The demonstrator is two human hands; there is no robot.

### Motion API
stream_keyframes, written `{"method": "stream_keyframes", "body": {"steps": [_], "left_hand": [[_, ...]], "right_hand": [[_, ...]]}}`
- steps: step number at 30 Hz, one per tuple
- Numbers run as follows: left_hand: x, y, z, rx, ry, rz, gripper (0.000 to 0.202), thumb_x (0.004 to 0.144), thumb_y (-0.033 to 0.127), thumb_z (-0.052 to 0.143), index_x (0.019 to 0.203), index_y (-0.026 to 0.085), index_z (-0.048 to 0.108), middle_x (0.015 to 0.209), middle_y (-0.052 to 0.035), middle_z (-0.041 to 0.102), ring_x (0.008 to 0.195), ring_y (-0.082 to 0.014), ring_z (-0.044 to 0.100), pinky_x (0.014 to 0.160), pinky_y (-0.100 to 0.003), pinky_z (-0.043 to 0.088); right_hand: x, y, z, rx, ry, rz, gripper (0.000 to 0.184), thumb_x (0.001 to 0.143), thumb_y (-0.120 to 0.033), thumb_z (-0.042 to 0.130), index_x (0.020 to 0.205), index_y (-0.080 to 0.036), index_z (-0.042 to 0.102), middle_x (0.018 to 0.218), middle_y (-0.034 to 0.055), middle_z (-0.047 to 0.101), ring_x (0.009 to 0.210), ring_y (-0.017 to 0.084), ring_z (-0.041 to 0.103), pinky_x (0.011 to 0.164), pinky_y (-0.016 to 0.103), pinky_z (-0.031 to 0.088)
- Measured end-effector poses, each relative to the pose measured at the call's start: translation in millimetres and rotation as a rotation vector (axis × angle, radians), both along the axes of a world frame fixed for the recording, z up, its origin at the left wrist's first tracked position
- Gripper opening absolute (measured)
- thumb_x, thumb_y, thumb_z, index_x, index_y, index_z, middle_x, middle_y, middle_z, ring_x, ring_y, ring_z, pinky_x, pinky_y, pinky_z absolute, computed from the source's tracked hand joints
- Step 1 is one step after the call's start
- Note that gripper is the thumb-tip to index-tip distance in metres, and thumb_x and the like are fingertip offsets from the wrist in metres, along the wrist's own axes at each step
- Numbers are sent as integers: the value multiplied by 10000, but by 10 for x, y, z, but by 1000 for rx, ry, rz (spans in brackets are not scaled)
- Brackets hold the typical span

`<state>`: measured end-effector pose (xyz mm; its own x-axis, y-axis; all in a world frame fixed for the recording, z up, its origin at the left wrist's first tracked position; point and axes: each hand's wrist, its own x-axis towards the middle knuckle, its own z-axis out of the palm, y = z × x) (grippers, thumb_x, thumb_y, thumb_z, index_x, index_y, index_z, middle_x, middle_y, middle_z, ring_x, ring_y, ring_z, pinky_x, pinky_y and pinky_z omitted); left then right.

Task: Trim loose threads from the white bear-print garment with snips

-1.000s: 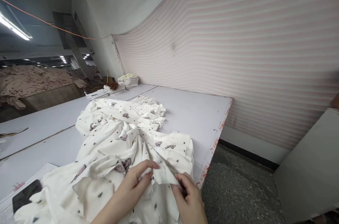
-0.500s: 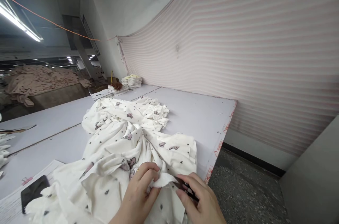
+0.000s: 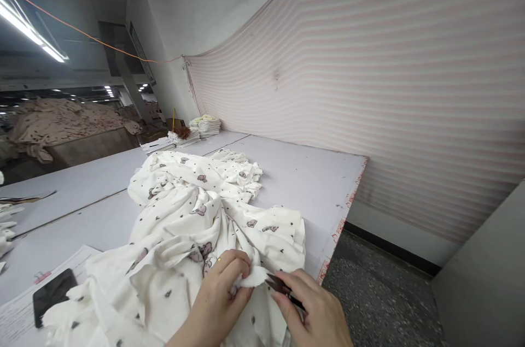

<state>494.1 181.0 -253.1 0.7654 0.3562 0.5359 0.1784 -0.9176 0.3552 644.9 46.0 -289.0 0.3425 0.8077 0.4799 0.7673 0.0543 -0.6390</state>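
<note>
A white garment (image 3: 192, 216) printed with small dark hearts and pink figures lies crumpled on the pale work table (image 3: 303, 183). My left hand (image 3: 219, 298) pinches a fold of its edge between thumb and fingers; a ring shows on one finger. My right hand (image 3: 315, 311) is closed on small dark thread snips (image 3: 279, 286), whose tips touch the pinched fold.
A black phone (image 3: 53, 295) lies on papers at the near left. Folded cloth stacks (image 3: 205, 125) stand at the table's far end. A striped pink cloth (image 3: 369, 90) hangs behind. The table's right edge drops to a speckled floor (image 3: 369, 292). A grey panel (image 3: 484, 270) stands at right.
The view shifted slightly. My left hand bunched the fold tighter, and my right hand brought the snips up against it.
</note>
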Motion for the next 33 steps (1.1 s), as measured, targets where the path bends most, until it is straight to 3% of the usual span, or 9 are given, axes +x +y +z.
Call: {"method": "stream_keyframes", "body": {"steps": [7,15,18,21,24,27,29,31,33], "left_hand": [[6,3,1,-51,-4,-12,277,730,-23,468,802,228,375,938,-10,557,881,-151,546,734,-256,450],[26,-16,5,-116,3,2,248,719,-11,443,785,221,383,941,-27,562,907,-168,549,754,-276,441],[33,-8,65,-265,43,31,207,709,23,460,757,217,404,899,-5,594,876,-165,568,783,-281,432],[22,30,146,-538,210,80,102,777,186,539,870,225,534,889,4,634,845,-188,591,771,-290,441],[8,76,215,-726,279,117,264,814,422,576,998,238,619,1030,-19,642,978,-232,581,837,-299,442],[8,100,262,-809,207,128,333,806,499,595,991,228,645,1049,-21,649,1068,-247,555,924,-300,412],[11,103,276,-835,184,53,327,831,501,574,959,211,650,990,-20,671,1035,-235,578,926,-296,411],[13,101,271,-833,193,-38,320,871,492,527,923,201,649,941,-14,680,984,-218,598,912,-292,417],[19,89,249,-803,201,-33,305,884,480,507,947,209,633,955,-9,674,970,-213,590,886,-292,422]], "right_hand": [[10,42,-62,77,-153,-9,278,923,-285,471,1185,-284,566,933,16,689,763,161,684,595,205,523],[-48,94,-52,87,16,-42,218,911,-350,486,1090,-304,601,902,7,679,763,179,670,601,228,493],[-44,209,-75,110,192,-26,163,865,-324,522,994,-262,601,884,15,644,771,182,641,651,247,480],[-3,365,-69,92,305,75,129,881,-279,482,843,-225,592,786,6,610,736,166,603,656,242,451],[4,462,-41,100,454,62,134,888,-322,513,863,-214,589,759,2,607,719,160,601,616,222,440],[-54,469,-46,255,499,103,147,892,-336,519,945,-217,587,838,20,618,765,158,625,637,207,465],[-97,456,-71,350,426,134,140,892,-302,520,982,-225,594,933,39,626,842,159,629,708,208,477],[-122,458,-99,337,332,135,129,892,-250,510,980,-229,602,942,39,632,857,154,625,738,213,470],[-131,482,-117,272,274,119,119,909,-230,472,930,-221,589,852,22,631,794,146,618,705,215,455]]}}
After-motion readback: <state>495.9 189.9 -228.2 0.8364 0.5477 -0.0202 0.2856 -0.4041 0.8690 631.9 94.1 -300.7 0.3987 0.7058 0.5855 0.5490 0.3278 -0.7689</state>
